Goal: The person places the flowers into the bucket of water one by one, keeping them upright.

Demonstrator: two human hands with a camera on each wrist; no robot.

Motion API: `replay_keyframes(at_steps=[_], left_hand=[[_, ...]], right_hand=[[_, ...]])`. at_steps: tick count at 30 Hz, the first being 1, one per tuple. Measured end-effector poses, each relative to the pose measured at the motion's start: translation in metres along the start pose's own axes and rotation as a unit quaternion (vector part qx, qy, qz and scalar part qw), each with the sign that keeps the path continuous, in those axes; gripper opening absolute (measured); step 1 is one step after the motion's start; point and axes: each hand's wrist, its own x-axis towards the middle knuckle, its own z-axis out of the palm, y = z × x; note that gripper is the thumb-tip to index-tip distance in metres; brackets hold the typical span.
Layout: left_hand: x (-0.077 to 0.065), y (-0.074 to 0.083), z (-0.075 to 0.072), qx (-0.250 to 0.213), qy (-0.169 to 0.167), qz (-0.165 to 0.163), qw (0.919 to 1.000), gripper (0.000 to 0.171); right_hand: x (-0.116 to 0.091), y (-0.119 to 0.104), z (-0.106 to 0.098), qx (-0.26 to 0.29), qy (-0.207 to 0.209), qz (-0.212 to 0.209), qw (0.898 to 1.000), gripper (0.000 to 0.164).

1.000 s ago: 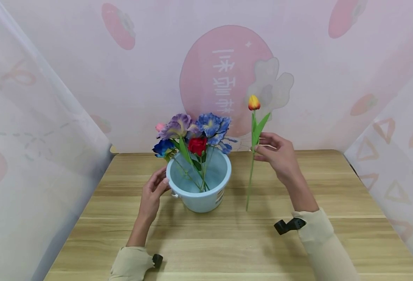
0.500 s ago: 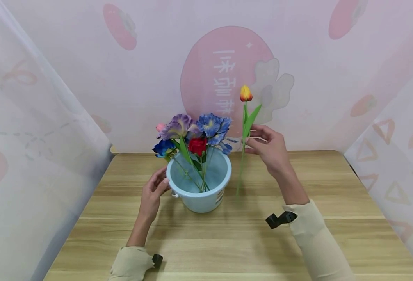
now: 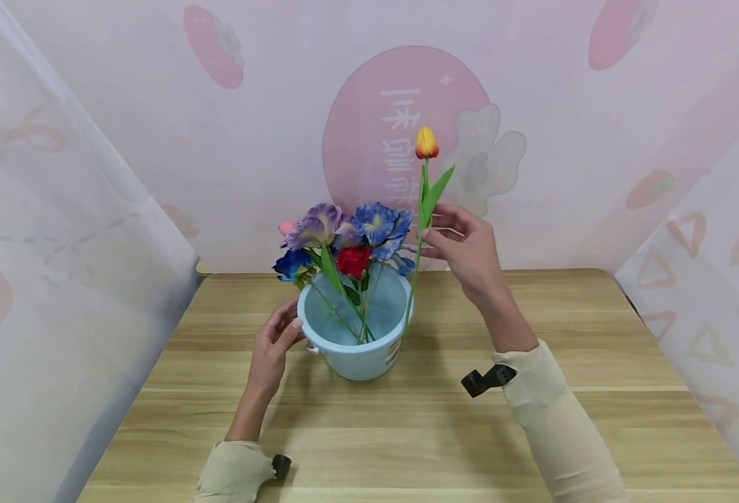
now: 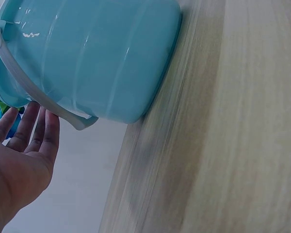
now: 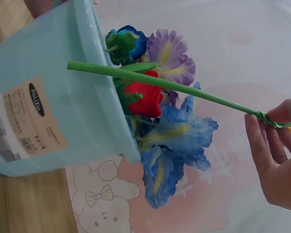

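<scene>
My right hand [image 3: 466,255] pinches an orange-and-yellow artificial tulip [image 3: 427,143] by its green stem, below the leaves. The tulip stands upright, and in the right wrist view its stem's lower end [image 5: 87,67] hangs free outside the light blue bucket [image 3: 360,360], near the rim. Inside the bucket lean a red rose [image 3: 353,262], a purple flower [image 3: 319,225], a light blue flower [image 3: 376,227], a dark blue flower [image 3: 293,265] and a pink bloom [image 3: 286,228]. My left hand [image 3: 272,349] rests its extended fingers against the bucket's left side, just under the rim.
The bucket stands on a wooden table [image 3: 369,447] before a printed pink-and-white backdrop [image 3: 269,140]. Its pale handle [image 4: 43,97] hangs down on the left side. A paper label [image 5: 34,116] is stuck on its right side.
My right hand has carried the tulip left and upward, bringing its stem from well right of the bucket to the bucket's right rim. My left hand and the bucket stay where they were.
</scene>
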Motion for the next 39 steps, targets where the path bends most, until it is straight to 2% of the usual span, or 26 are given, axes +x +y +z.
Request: replay_keyframes(at_steps=[15, 23, 28, 39], left_hand=[[0.000, 0.001, 0.000, 0.000, -0.001, -0.004, 1.0000, 0.046], [0.000, 0.000, 0.000, -0.003, 0.001, 0.000, 1.0000, 0.046], [0.000, -0.001, 0.000, -0.006, 0.001, -0.001, 1.0000, 0.046], [0.000, 0.000, 0.000, -0.001, 0.003, -0.005, 1.0000, 0.047]], right_hand=[[0.012, -0.013, 0.029, 0.010, -0.007, -0.032, 0.999, 0.041], [0.011, 0.003, 0.053, -0.002, -0.026, -0.015, 1.000, 0.040], [0.008, 0.016, 0.065, -0.030, -0.036, -0.008, 0.999, 0.041], [0.006, 0.039, 0.071, -0.087, -0.050, 0.026, 0.995, 0.039]])
